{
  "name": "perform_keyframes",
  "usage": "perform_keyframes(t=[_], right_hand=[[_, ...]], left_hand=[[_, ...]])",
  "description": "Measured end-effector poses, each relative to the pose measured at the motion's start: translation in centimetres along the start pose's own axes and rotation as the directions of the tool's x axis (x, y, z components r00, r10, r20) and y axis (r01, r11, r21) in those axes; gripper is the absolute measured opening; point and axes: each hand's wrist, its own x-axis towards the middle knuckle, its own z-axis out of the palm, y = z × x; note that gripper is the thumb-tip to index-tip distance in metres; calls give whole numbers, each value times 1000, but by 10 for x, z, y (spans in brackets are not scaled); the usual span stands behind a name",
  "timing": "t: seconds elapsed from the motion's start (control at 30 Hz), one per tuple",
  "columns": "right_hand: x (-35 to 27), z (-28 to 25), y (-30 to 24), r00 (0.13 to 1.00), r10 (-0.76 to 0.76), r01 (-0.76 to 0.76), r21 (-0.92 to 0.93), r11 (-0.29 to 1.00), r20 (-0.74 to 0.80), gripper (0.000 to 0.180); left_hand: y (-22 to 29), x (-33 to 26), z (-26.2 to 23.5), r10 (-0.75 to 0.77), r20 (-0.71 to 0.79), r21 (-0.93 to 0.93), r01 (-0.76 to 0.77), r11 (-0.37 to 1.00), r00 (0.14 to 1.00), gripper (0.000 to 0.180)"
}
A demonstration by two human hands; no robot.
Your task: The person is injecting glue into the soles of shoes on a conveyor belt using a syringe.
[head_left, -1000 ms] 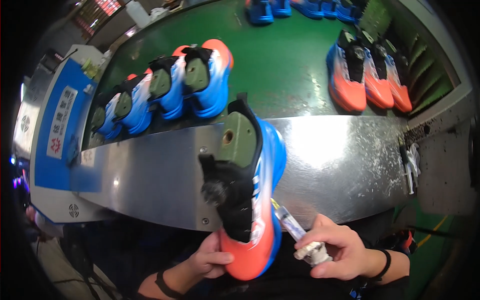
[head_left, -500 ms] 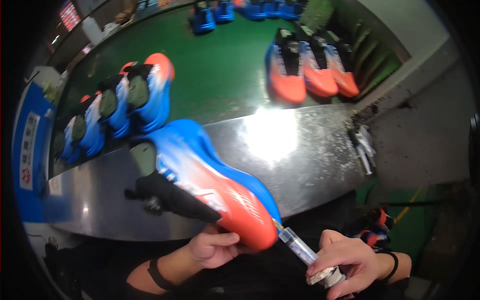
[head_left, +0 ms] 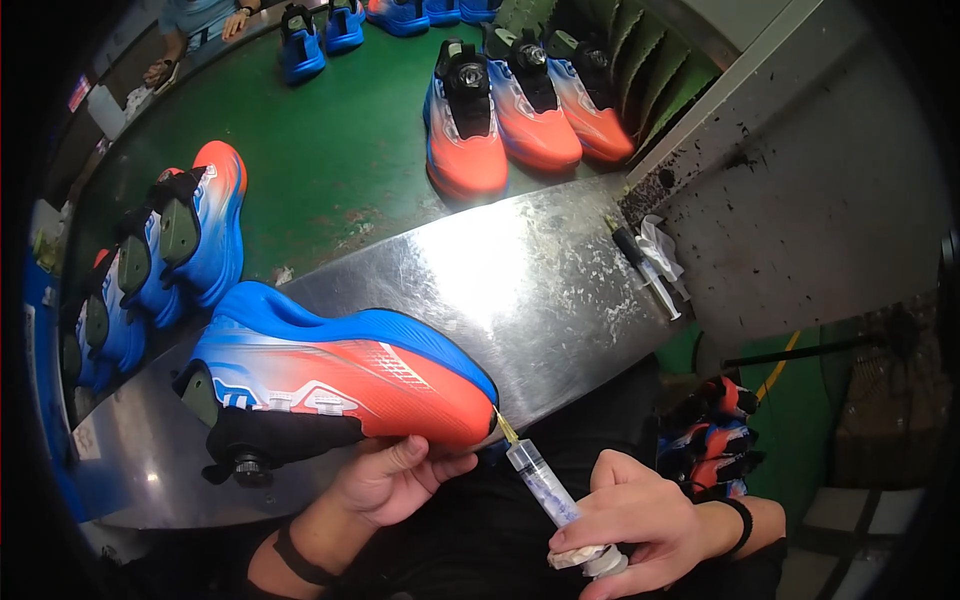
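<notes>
My left hand (head_left: 392, 478) holds a blue and orange sports shoe (head_left: 340, 375) from below, lying on its side with the toe pointing right. A black collar with a round dial hangs at the shoe's lower left. My right hand (head_left: 625, 520) grips a clear syringe (head_left: 545, 490) wrapped with tape at the plunger end. The syringe's needle tip touches the toe of the shoe at the edge of the sole.
A steel bench top (head_left: 520, 290) runs in front of a green conveyor belt (head_left: 340, 150). Several matching shoes stand on the belt at left (head_left: 195, 240) and three at upper middle (head_left: 520, 115). Another syringe and a rag (head_left: 650, 260) lie at the bench's right end. Another person's hands (head_left: 165, 65) show far up left.
The shoe has turned from upright to lying on its side with the toe to the right. The syringe has come up so its needle meets the toe.
</notes>
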Motion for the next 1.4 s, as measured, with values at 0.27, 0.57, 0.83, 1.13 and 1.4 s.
perform_keyframes(t=[0.27, 0.57, 0.83, 1.13, 1.4], right_hand=[[0, 10, 1, 1000, -24, 26, -165, 986, 14, 45], [1, 27, 20, 991, -114, 131, -542, 830, 65, 35], [-4, 39, 44, 965, -256, 224, -678, 700, 54, 31], [-5, 37, 46, 950, -289, 295, -652, 699, 120, 26], [-8, 32, 29, 964, -240, 243, -738, 629, 113, 50]], left_hand=[[-3, 12, 0, 8, -93, 23, -6, 1000, 996, 32], [-4, 17, 9, 60, -81, -20, -61, 998, 995, 46], [-2, 13, 17, 27, -122, -69, -35, 997, 992, 50], [-2, 13, 24, 40, -132, -50, -47, 998, 990, 45], [-4, -4, 7, -8, -4, -44, 7, 999, 1000, 42]])
